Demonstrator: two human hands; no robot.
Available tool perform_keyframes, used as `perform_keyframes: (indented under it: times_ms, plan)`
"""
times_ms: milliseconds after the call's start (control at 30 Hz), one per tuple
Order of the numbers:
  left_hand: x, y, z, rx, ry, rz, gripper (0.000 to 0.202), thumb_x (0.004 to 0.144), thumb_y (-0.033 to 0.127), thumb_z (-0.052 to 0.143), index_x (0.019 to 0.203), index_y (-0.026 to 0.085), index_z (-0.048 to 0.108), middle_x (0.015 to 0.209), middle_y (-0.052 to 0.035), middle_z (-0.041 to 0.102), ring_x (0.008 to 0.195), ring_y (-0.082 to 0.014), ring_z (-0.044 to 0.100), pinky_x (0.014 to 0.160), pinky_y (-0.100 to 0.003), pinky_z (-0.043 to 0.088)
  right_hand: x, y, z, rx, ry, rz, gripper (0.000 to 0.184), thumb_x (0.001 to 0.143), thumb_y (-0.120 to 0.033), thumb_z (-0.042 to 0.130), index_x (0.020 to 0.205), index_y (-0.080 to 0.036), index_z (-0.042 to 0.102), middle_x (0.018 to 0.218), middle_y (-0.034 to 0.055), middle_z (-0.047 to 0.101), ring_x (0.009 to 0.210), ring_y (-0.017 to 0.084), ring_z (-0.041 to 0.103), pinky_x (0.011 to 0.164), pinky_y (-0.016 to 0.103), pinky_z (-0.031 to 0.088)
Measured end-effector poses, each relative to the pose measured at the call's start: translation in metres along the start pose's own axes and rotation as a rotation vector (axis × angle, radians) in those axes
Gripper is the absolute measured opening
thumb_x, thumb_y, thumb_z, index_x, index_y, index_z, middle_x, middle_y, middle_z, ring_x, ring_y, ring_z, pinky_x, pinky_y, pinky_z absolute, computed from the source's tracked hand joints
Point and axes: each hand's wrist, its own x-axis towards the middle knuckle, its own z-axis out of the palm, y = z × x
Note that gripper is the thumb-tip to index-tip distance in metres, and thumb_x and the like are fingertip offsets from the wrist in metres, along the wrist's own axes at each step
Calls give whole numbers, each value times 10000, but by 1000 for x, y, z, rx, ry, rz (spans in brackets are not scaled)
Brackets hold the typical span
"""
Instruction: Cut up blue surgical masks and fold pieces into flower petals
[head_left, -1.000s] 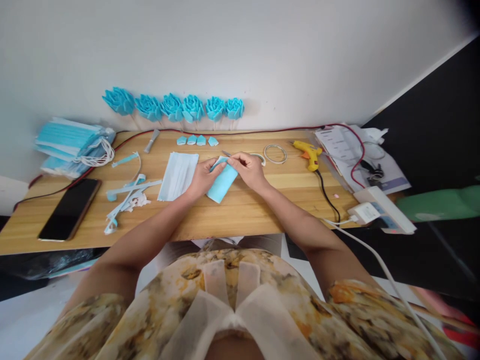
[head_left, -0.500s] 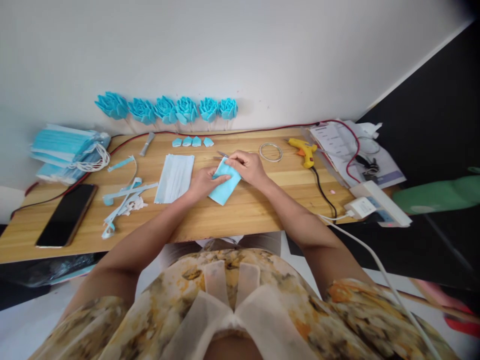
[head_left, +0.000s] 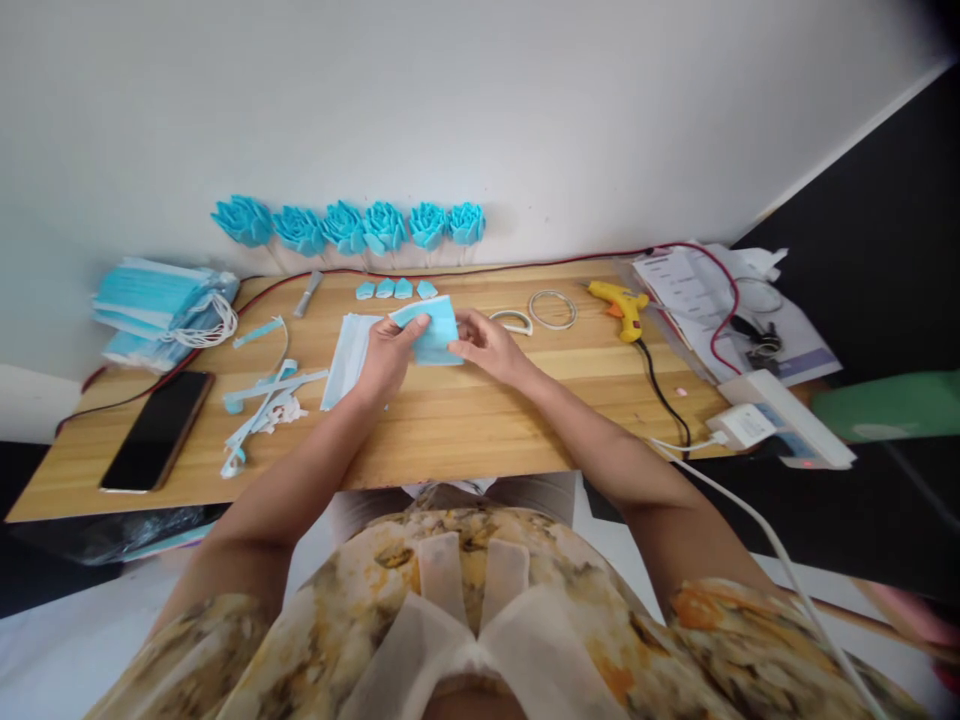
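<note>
A blue face mask piece [head_left: 439, 338], cut and without visible ear loops, is held up over the table between both hands. My left hand [head_left: 388, 355] grips its left side, the thumb lying on top. At its right edge, my right hand [head_left: 491, 348] pinches with thumb and curled fingers. A pale looped handle [head_left: 517, 322], seemingly of scissors, lies just beyond my right hand; the rest of it is hidden. Under and beside my left hand is a pleated pale mask [head_left: 346, 362]. Several small folded blue petals [head_left: 385, 289] sit in a row behind the hands.
Several blue mask flowers [head_left: 343, 228] lean along the wall. Left are a mask stack [head_left: 154, 305], cut strips [head_left: 259, 400] and a phone [head_left: 157, 430]. Right are a tape-like ring [head_left: 553, 310], a yellow glue gun [head_left: 619, 305], papers [head_left: 697, 300] and a power strip [head_left: 795, 420].
The mask piece has been raised and turned, its lower end no longer pointing toward me. The left hand moved over the pleated mask. The scissor blades near the right hand no longer show.
</note>
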Motion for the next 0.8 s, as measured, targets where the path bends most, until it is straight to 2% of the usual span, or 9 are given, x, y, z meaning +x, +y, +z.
perform_keyframes:
  times_ms: [100,167,267,433,533,567,633,733,800]
  plan:
    - [6,3,-2,-111,22,16,502,632,583,924,873,178,749,794,-31,762,856,-233,738,754,-322,573,2,8,5,-230,22,25,302,805,-469,756,851,-204,617,717,-21,585,635,141,509,631,268,381]
    - [9,2,-3,-128,49,14,508,664,612,900,862,180,720,788,-33,747,850,-228,732,728,-308,568,1,8,10,-411,71,25,276,836,-380,730,729,-212,539,663,-26,559,617,139,487,635,273,340]
    - [8,-3,-3,-65,159,33,474,765,627,831,837,190,664,714,-8,681,756,-190,688,654,-273,528,-4,5,23,-624,52,-22,317,874,-323,706,676,-214,483,675,-11,570,644,146,483,640,281,290]
    - [7,-10,-2,51,292,104,443,874,590,755,764,197,581,640,26,552,655,-141,573,588,-238,441,-13,-1,38,-762,-146,-262,296,979,-304,614,709,-202,552,740,32,643,726,168,546,677,296,309]
    - [10,-6,-4,51,319,86,440,904,550,743,738,199,534,600,54,449,547,-99,430,514,-221,358,-9,-6,21,-809,-242,-332,278,1026,-323,565,791,-198,645,829,67,706,811,199,601,722,313,355]
    - [12,-4,-5,33,335,64,438,914,543,734,741,201,523,589,63,414,518,-90,383,486,-218,326,-6,-9,10,-831,-223,-304,260,1023,-328,576,821,-198,673,869,81,726,847,215,616,753,325,376]
    - [15,-1,-8,-24,368,7,439,924,552,719,754,207,508,571,76,365,480,-80,326,449,-213,283,-1,-17,-13,-872,-71,-140,199,1006,-308,603,886,-194,713,929,107,745,897,246,631,788,353,399]
    - [18,-1,-11,-103,368,-37,441,898,582,738,790,208,531,580,78,402,484,-76,365,461,-195,334,3,-31,-33,-851,46,-19,177,992,-231,584,927,-173,738,986,137,762,965,277,652,840,387,425]
    - [18,-3,-11,-122,339,-26,427,880,583,756,824,198,580,630,60,499,539,-81,453,519,-188,412,4,-38,-30,-792,34,-8,202,1007,-283,572,997,-180,746,1010,107,779,934,242,676,834,359,451]
